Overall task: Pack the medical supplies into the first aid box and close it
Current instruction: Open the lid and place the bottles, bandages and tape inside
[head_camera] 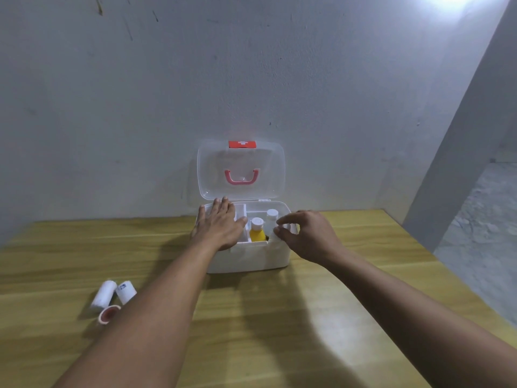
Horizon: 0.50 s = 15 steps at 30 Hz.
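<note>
White first aid box (249, 257) is sitting on the wooden table (307, 317) near the wall, with its clear lid (240, 170) standing upright and open and a red latch (242, 144) showing at the lid's top edge. Left hand (221, 226) is lying flat with fingers spread over the box's left compartment, palm down. Right hand (310, 235) is hovering at the box's right edge, thumb and fingers pinching a small white item (275, 236); what it is, cannot tell. Yellow bottle (257, 233) with white cap and a white bottle (272, 218) are standing upright inside the box. Two white bandage rolls (104, 296) and a tape roll (107, 315) are lying on the table, well apart from the box, front left.
</note>
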Available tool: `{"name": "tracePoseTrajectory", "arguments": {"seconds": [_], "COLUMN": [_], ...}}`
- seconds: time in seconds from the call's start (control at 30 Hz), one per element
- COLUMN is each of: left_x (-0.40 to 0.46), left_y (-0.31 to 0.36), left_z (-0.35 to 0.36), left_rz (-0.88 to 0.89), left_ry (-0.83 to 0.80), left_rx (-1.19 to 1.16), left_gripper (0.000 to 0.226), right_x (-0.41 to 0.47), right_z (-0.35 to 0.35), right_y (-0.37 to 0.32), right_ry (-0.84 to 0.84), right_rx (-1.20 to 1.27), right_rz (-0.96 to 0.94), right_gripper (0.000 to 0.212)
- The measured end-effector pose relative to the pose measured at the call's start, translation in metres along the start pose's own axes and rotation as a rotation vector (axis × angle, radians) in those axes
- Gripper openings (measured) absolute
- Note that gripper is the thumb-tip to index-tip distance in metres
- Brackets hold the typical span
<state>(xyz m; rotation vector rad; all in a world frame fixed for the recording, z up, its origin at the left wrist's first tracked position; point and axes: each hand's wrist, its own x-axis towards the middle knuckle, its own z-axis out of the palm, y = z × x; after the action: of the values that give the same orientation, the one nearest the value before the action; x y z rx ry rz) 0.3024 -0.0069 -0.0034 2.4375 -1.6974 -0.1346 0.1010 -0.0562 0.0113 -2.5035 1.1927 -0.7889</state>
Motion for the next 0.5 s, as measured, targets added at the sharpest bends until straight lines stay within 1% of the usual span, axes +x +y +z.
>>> {"name": "tracePoseTrajectory", "arguments": {"seconds": [0.1,0.17,0.23,0.3,0.4,0.43,0.5], "left_x": [0.000,0.000,0.000,-0.001,-0.002,-0.002,-0.004], "left_y": [0.001,0.001,0.001,0.001,0.000,-0.001,-0.001], "left_z": [0.000,-0.001,-0.001,-0.001,0.000,-0.001,-0.002], "left_rz": [0.000,-0.002,-0.003,0.001,0.007,0.008,0.014], "left_ry": [0.007,0.006,0.014,0.035,0.094,0.121,0.184], "left_rx": [0.003,0.010,0.012,-0.006,-0.081,-0.118,-0.209], "left_gripper": [0.065,0.065,0.066,0.066,0.065,0.064,0.061], "right_x": [0.004,0.015,0.030,0.043,0.051,0.052,0.052], "right_z": [-0.003,-0.003,-0.001,0.006,0.019,0.024,0.036], "right_y": [-0.003,-0.005,-0.005,-0.004,-0.008,-0.009,-0.008], "right_ry": [0.048,0.111,0.124,0.037,-0.137,-0.174,-0.202], "right_rx": [0.138,0.238,0.313,0.385,0.430,0.400,0.261], "right_rz": [0.033,0.096,0.165,0.191,0.190,0.189,0.186], "right_gripper": [0.025,0.023,0.025,0.032,0.054,0.061,0.070]}}
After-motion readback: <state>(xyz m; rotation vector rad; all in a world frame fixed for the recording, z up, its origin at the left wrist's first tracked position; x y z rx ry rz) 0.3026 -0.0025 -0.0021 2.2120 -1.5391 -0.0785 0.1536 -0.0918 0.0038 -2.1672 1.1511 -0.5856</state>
